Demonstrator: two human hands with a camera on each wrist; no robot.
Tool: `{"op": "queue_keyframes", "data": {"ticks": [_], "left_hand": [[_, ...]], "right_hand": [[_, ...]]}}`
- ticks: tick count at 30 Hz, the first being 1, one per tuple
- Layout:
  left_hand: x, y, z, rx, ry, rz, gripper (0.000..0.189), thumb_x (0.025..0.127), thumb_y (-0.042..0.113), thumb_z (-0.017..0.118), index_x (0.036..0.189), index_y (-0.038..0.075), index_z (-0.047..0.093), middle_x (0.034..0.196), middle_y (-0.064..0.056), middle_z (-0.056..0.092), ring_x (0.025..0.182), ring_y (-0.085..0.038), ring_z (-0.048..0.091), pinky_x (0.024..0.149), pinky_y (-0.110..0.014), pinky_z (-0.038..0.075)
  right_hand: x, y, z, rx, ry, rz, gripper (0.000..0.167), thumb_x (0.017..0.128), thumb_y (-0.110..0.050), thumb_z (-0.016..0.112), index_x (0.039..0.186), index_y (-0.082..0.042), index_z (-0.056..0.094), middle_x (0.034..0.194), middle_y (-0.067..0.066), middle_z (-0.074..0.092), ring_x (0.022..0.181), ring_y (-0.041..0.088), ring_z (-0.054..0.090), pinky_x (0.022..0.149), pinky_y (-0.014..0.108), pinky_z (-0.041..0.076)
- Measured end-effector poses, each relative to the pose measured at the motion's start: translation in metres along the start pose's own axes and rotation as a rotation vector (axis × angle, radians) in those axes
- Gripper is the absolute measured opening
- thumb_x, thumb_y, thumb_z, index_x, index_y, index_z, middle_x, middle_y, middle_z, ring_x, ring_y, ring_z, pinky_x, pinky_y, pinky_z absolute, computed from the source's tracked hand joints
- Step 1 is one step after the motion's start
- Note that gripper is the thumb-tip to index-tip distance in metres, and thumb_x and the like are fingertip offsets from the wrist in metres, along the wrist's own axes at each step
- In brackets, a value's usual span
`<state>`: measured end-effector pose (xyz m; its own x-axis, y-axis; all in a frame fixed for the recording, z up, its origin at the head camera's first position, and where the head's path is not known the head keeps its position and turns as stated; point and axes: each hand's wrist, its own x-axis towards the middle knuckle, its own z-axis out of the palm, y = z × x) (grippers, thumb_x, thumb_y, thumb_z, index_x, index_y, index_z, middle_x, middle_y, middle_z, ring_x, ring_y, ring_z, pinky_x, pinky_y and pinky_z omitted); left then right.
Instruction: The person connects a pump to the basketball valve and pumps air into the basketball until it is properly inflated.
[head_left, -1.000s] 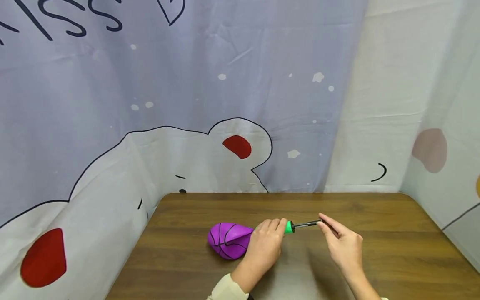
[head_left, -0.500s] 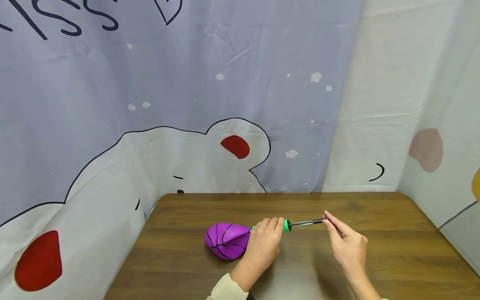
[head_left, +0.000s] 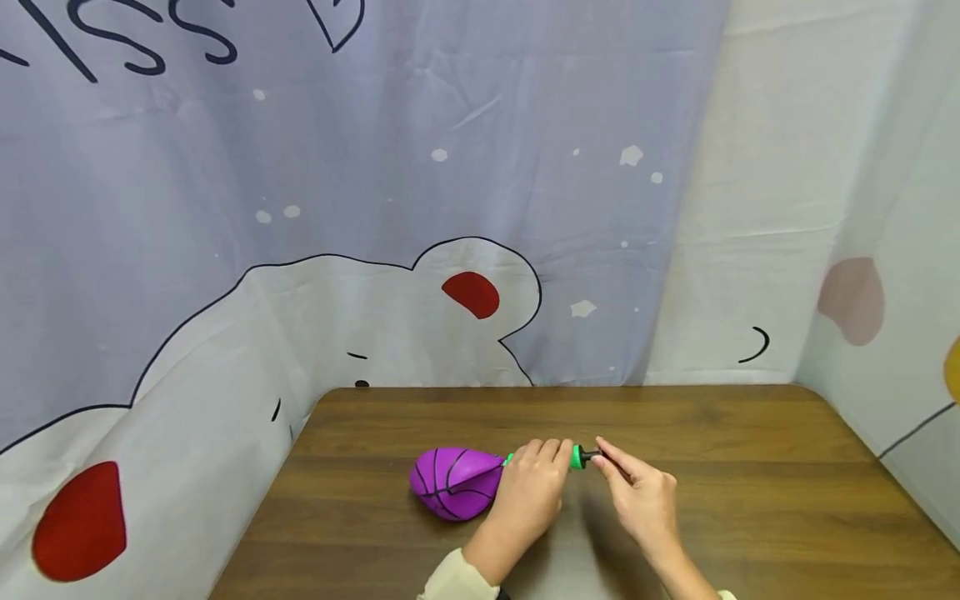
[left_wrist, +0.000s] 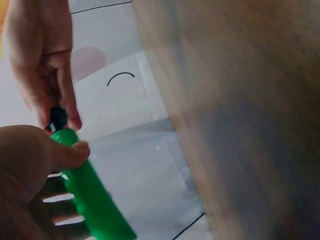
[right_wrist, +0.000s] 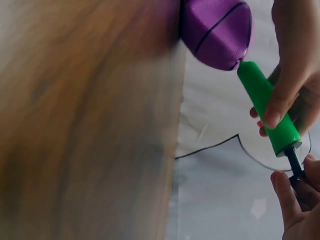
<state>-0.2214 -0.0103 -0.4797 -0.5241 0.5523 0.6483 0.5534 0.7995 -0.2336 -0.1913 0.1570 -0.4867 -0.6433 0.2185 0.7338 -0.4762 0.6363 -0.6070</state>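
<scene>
A green hand pump [right_wrist: 260, 92] joins a purple, partly deflated ball [head_left: 453, 483] with black lines. In the right wrist view, the pump's tip meets the pinched end of the ball [right_wrist: 215, 35]. My left hand [head_left: 528, 492] wraps round the pump's barrel, thumb along it in the left wrist view. On the other end, my right hand [head_left: 641, 500] pinches the black plunger handle [right_wrist: 297, 176] between thumb and fingers. Only a short piece of the plunger rod [head_left: 589, 456] shows outside the barrel. The ball lies on the table left of my left hand.
The brown wooden table [head_left: 787, 483] has rounded far corners. Behind it and along both sides hangs a printed cloth [head_left: 375, 167] with white bear shapes, red patches and black lines. Its lower border meets the table's far edge.
My right hand first drew the plunger out to the right, then pushed it back left into the barrel. The left hand and ball stay nearly where they were.
</scene>
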Motion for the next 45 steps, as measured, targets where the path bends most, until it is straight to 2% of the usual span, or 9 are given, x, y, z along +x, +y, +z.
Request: {"op": "queue_keyframes", "data": {"ticks": [3, 8, 15, 20, 26, 31, 34, 40, 45], "left_hand": [[0.001, 0.002, 0.0, -0.017, -0.041, -0.012, 0.044, 0.078, 0.026, 0.085, 0.116, 0.016, 0.065, 0.099, 0.006, 0.069, 0.084, -0.013, 0.064, 0.077, -0.026, 0.057], [-0.001, 0.001, 0.0, -0.016, -0.077, -0.025, 0.045, 0.081, 0.028, 0.083, 0.118, 0.017, 0.062, 0.101, 0.007, 0.069, 0.085, -0.013, 0.063, 0.082, -0.025, 0.056], [-0.003, -0.004, 0.002, -0.019, -0.052, -0.033, 0.044, 0.08, 0.028, 0.083, 0.117, 0.017, 0.061, 0.1, 0.007, 0.068, 0.085, -0.013, 0.063, 0.083, -0.025, 0.056], [-0.003, -0.008, 0.003, -0.019, -0.026, -0.04, 0.044, 0.08, 0.028, 0.083, 0.117, 0.017, 0.062, 0.098, 0.006, 0.067, 0.084, -0.013, 0.063, 0.082, -0.026, 0.056], [-0.001, -0.007, 0.004, 0.008, -0.006, -0.024, 0.043, 0.079, 0.024, 0.082, 0.116, 0.013, 0.064, 0.098, 0.004, 0.068, 0.084, -0.015, 0.064, 0.079, -0.027, 0.057], [0.001, -0.005, 0.002, 0.024, 0.002, -0.001, 0.046, 0.075, 0.015, 0.081, 0.118, 0.008, 0.065, 0.101, 0.0, 0.07, 0.085, -0.017, 0.065, 0.082, -0.029, 0.058], [0.003, -0.004, 0.001, 0.027, 0.008, 0.003, 0.044, 0.076, 0.014, 0.08, 0.117, 0.008, 0.066, 0.101, 0.0, 0.07, 0.084, -0.017, 0.066, 0.083, -0.03, 0.058], [0.004, -0.003, 0.001, 0.04, 0.015, 0.02, 0.037, 0.08, 0.016, 0.078, 0.115, 0.008, 0.067, 0.096, 0.001, 0.07, 0.08, -0.016, 0.065, 0.081, -0.029, 0.058], [-0.002, -0.002, 0.003, 0.006, 0.02, 0.019, 0.037, 0.084, 0.025, 0.08, 0.116, 0.011, 0.066, 0.099, 0.003, 0.07, 0.084, -0.014, 0.065, 0.082, -0.028, 0.058]], "right_hand": [[0.001, 0.005, -0.007, -0.032, 0.015, -0.009, 0.029, 0.076, 0.0, 0.085, 0.104, -0.007, 0.08, 0.088, 0.01, 0.078, 0.048, -0.01, 0.043, 0.037, 0.011, 0.032], [0.007, 0.01, -0.023, -0.073, 0.051, 0.009, 0.028, 0.077, -0.001, 0.085, 0.104, -0.008, 0.081, 0.089, 0.01, 0.077, 0.056, -0.012, 0.051, 0.041, 0.012, 0.035], [0.017, 0.017, -0.045, -0.11, 0.091, 0.071, 0.027, 0.081, -0.002, 0.082, 0.106, -0.01, 0.081, 0.092, 0.008, 0.077, 0.079, -0.023, 0.057, 0.052, 0.006, 0.043], [0.024, 0.018, -0.056, -0.117, 0.088, 0.132, 0.027, 0.084, -0.005, 0.081, 0.11, -0.012, 0.08, 0.097, 0.007, 0.077, 0.082, -0.026, 0.056, 0.058, 0.002, 0.043], [0.022, 0.013, -0.049, -0.097, 0.104, 0.132, 0.026, 0.085, -0.005, 0.08, 0.11, -0.013, 0.08, 0.096, 0.006, 0.077, 0.083, -0.025, 0.057, 0.059, 0.002, 0.044], [0.017, 0.005, -0.029, -0.034, 0.096, 0.029, 0.027, 0.082, 0.001, 0.08, 0.108, -0.007, 0.079, 0.098, 0.01, 0.077, 0.087, -0.022, 0.059, 0.065, 0.001, 0.048], [0.015, 0.001, -0.018, -0.052, 0.096, -0.041, 0.03, 0.078, 0.003, 0.083, 0.106, -0.006, 0.079, 0.097, 0.01, 0.078, 0.088, -0.012, 0.064, 0.065, 0.002, 0.049], [0.006, -0.003, 0.0, -0.036, 0.046, -0.122, 0.032, 0.075, 0.006, 0.084, 0.105, -0.002, 0.079, 0.095, 0.01, 0.078, 0.078, 0.028, 0.075, 0.067, 0.006, 0.053], [0.003, 0.0, 0.0, -0.006, 0.022, -0.144, 0.032, 0.073, 0.008, 0.084, 0.103, 0.0, 0.079, 0.099, 0.013, 0.077, 0.087, 0.025, 0.075, 0.08, 0.005, 0.05]]}}
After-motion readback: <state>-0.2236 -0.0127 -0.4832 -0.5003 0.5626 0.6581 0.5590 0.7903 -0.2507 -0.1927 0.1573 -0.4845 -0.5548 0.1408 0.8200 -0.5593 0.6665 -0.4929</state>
